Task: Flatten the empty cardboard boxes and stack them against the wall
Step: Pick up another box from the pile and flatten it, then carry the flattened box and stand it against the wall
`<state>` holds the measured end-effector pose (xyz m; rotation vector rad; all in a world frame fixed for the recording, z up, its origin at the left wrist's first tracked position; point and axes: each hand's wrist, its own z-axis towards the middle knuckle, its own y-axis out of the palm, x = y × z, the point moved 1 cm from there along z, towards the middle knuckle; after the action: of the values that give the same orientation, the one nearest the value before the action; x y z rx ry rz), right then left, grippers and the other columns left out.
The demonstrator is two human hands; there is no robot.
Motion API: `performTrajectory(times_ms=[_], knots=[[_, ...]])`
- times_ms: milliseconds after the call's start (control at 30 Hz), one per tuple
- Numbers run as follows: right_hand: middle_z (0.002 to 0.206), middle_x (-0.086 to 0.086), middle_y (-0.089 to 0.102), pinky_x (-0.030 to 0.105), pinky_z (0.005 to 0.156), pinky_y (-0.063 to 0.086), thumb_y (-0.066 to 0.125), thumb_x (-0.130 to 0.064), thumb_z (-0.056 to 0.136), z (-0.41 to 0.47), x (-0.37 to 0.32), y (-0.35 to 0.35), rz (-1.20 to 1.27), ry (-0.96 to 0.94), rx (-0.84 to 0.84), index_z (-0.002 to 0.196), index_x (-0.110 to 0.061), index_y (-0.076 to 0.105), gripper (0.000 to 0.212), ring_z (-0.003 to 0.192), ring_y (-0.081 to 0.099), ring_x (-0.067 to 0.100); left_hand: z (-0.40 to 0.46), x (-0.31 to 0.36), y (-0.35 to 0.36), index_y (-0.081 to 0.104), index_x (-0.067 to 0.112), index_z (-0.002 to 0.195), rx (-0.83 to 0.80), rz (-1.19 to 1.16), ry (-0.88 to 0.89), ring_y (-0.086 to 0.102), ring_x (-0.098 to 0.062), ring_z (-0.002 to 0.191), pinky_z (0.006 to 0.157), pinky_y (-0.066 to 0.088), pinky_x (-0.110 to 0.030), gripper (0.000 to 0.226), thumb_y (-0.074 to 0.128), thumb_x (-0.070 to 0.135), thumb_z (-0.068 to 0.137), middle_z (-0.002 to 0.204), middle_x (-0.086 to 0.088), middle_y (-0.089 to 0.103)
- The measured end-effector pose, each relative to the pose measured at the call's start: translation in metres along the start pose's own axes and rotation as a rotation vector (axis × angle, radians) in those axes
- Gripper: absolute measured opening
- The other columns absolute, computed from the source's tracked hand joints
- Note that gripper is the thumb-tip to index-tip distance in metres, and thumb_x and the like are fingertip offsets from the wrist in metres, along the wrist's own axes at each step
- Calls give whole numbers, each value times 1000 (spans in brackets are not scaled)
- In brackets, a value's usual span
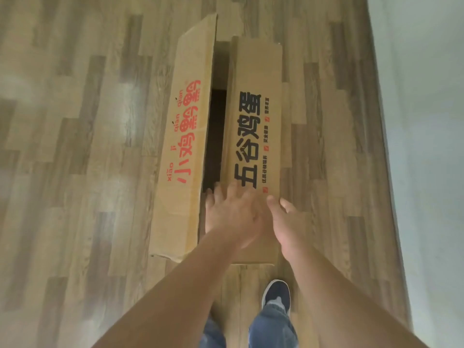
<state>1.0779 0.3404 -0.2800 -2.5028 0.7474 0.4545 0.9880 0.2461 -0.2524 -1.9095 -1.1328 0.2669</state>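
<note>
Wood floor fills most of the view, pale wall along the right side. Cardboard box stands on the floor w/ two top flaps parted, dark gap btwn them; left flap has red print, right flap black print. Both arms reach fwd & down. Left hand rests on the right flap at the gap, fingers spread & straight. Right hand grips that flap's near right part, thumb on top. Jeans & dark shoe below.
</note>
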Motion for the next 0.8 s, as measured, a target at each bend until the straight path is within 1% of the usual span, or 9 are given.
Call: performTrajectory(times_ms=[100,200,267,333,433,500,567,667,800], knots=[[170,5,36,54,119,35,57,-64,99,9,-37,5,-76,-101,9,166,-22,30,83,153,37,33,7,-8,-31,39,27,158,262,-72,148,5,-37,162,131,7,-54,56,44,46,105,172,-11,23],[171,4,33,55,120,34,62,-61,98,25,-63,10,-90,-177,35,166,-21,27,87,154,35,33,24,-24,-57,43,20,157,519,-62,202,9,-40,161,129,11,-59,55,42,41,106,170,-17,28],[172,3,31,55,121,33,67,-59,96,36,-72,11,-83,-192,24,167,-23,24,90,155,34,33,38,-43,-67,26,28,164,472,-58,62,1,-40,161,128,6,-62,63,37,51,107,175,-15,12],[171,3,33,54,121,34,72,-58,92,48,-71,12,-108,-201,7,168,-21,21,98,154,35,33,55,-68,-62,5,40,166,330,-80,-160,-6,-42,161,125,5,-69,80,38,70,100,176,-10,-5],[163,5,44,53,117,39,76,-59,88,65,-59,19,-109,-171,7,165,-16,27,101,148,44,34,71,-101,-38,-10,58,159,123,-276,-432,-6,-47,159,120,12,-77,111,45,98,72,174,-9,-17],[157,5,50,52,114,42,78,-57,88,74,-55,23,-95,-169,6,161,-14,31,97,144,49,33,74,-110,-21,-19,66,153,52,-270,-472,-5,-48,158,118,19,-75,121,41,106,56,172,-8,-26],[149,3,56,49,108,46,79,-56,87,82,-52,26,-93,-179,4,156,-16,38,89,136,54,30,78,-112,-14,-23,69,149,52,-215,-498,8,-49,155,115,29,-70,123,43,107,52,170,-9,-28],[131,-5,66,38,87,47,80,-58,85,80,-43,20,-87,-212,23,144,-21,51,75,118,62,21,77,-102,-19,-21,68,151,43,-244,-544,17,-52,152,115,32,-68,131,58,102,52,171,-18,-18],[125,-7,66,36,86,43,80,-55,86,41,-23,-4,-109,-149,-26,130,-21,54,61,113,61,21,41,-85,-12,-19,68,151,0,-240,-546,21,-51,150,114,36,-69,136,62,102,47,169,-18,-9]])
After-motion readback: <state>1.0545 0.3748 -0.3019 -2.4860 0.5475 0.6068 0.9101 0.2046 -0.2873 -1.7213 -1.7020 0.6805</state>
